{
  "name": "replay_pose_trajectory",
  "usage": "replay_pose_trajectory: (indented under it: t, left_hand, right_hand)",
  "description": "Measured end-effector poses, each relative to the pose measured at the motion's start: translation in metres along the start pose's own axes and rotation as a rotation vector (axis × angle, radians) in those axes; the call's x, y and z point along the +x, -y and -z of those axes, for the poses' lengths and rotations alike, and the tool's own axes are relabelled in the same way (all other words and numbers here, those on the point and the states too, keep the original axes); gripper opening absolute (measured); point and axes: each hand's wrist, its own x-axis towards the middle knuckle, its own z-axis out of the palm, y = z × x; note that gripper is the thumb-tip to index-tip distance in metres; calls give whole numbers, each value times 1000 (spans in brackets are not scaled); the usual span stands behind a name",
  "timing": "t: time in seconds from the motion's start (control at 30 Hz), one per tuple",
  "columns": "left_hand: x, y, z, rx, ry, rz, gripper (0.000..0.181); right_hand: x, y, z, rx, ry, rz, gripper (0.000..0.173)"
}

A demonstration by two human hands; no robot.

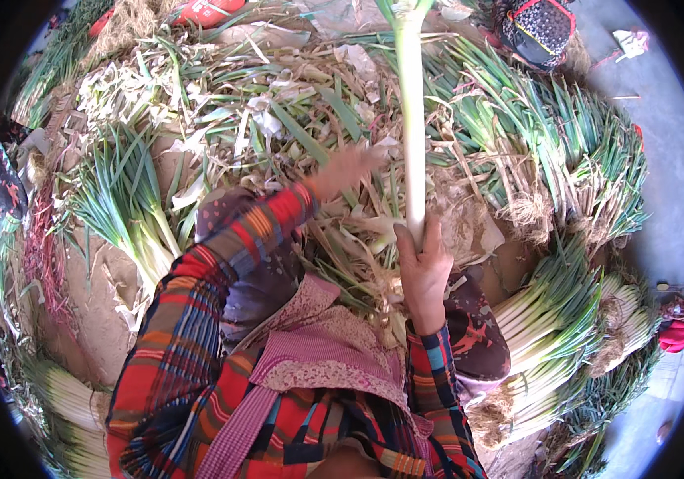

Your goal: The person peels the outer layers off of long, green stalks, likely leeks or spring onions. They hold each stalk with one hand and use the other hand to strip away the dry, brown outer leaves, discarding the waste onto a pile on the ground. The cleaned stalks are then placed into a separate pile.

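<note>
My right hand [429,266] grips one large green onion [414,126] low on its white shank, thumb and fingers wrapped around it. The stalk points away from me, its green top cut off by the upper edge of the view. Motion blurs my left hand [345,170], which hovers left of the shank, apart from it; its finger positions are unclear. Beneath both hands lies a heap of stripped onion leaves and skins [294,120]. On the ground by my left arm rests a small bunch of cleaned green onions [144,221].
Untrimmed green onions with roots [533,143] are piled at the right. Stacked white-shanked onions [533,335] lie beside my right knee, and more bundles [75,395] at lower left. Red twine [45,251] trails along the left. A dotted dark cloth item [536,33] sits at upper right.
</note>
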Motion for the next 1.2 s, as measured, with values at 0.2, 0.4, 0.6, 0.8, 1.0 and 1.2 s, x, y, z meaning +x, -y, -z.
replay_pose_trajectory:
  t: [0.2,0.4,0.6,0.8,1.0,1.2]
  left_hand:
    - [41,-76,43,-923,-254,-165,25]
    - [76,-11,138,-707,-595,-137,18]
    - [66,39,187,-163,-561,-345,20]
    - [103,20,166,-284,-821,-328,23]
    - [93,-24,140,-583,-870,-292,15]
    - [63,-54,124,-596,-879,-319,11]
  right_hand:
    - [3,1,-51,237,124,34,24]
    - [-50,3,-8,77,165,171,9]
    - [-127,19,53,-60,325,25,10]
    - [-132,-21,73,-327,521,-185,28]
    - [9,12,-4,-292,-17,155,43]
    - [-22,8,-32,-312,233,169,25]
